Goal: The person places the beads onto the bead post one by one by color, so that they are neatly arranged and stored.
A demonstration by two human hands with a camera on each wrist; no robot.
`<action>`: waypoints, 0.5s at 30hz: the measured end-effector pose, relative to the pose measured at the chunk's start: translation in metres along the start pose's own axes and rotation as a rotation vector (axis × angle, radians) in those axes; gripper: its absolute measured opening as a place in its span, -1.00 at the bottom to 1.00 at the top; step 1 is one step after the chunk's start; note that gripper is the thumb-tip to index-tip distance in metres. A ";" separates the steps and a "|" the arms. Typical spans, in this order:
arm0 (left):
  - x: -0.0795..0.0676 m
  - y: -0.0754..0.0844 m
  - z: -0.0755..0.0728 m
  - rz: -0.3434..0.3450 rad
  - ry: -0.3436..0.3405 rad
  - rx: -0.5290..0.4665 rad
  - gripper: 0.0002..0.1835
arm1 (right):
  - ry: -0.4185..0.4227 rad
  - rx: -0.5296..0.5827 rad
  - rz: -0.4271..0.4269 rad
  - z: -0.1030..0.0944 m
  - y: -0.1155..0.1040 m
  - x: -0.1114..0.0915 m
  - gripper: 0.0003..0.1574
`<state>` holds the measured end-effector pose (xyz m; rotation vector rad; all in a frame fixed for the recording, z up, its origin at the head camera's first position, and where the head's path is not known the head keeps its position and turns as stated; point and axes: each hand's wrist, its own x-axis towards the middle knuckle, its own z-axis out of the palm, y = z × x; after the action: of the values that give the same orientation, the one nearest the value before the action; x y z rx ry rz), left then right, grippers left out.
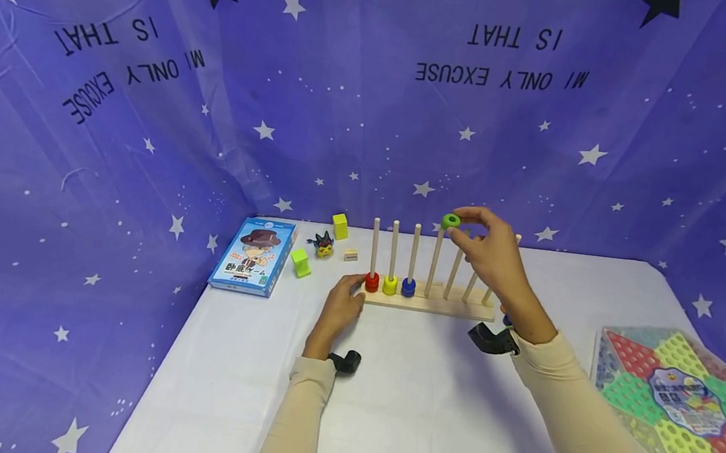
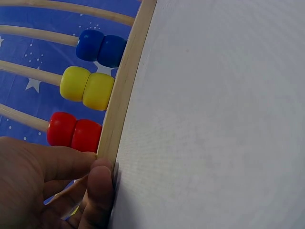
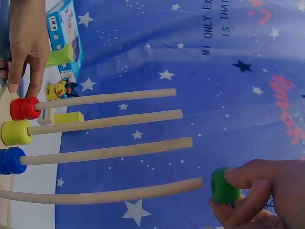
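Observation:
A wooden peg rack (image 1: 441, 308) stands on the white table, its upright rods in a row. Two red beads (image 2: 75, 131), two yellow beads (image 2: 87, 88) and two blue beads (image 2: 101, 48) sit low on the first three rods from the left. My left hand (image 1: 342, 306) pinches the left end of the base between thumb and fingers. My right hand (image 1: 488, 250) pinches a green bead (image 3: 225, 185) just off the tip of the fourth rod (image 3: 114, 194), with its hole facing the rod. The bead and rod look slightly apart in the right wrist view.
Left of the rack lie a blue card-game box (image 1: 254, 255), a green block (image 1: 300, 263), a yellow block (image 1: 340, 226), a small figurine (image 1: 323, 244) and a small wooden piece (image 1: 351, 255). A Chinese checkers board (image 1: 685, 413) lies at right. Behind hangs a purple star cloth (image 1: 363, 107).

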<state>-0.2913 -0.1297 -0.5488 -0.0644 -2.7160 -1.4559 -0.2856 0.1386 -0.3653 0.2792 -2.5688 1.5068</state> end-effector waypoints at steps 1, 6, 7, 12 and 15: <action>0.000 0.000 0.000 0.000 -0.001 -0.001 -0.54 | -0.003 -0.005 -0.003 0.002 0.000 0.001 -0.54; 0.000 0.000 0.000 0.004 -0.008 -0.001 -0.55 | -0.004 -0.048 0.001 0.007 0.001 0.004 -0.55; 0.000 0.000 0.000 0.004 -0.010 0.000 -0.55 | -0.005 -0.058 -0.001 0.007 0.002 0.005 -0.54; -0.001 0.001 -0.001 0.006 -0.008 0.005 -0.55 | -0.015 -0.097 -0.013 0.009 0.003 0.007 -0.53; -0.002 0.002 -0.001 0.003 -0.008 0.007 -0.54 | -0.022 -0.118 -0.021 0.011 0.002 0.007 -0.50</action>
<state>-0.2893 -0.1299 -0.5469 -0.0749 -2.7259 -1.4486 -0.2929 0.1297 -0.3707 0.3091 -2.6510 1.3459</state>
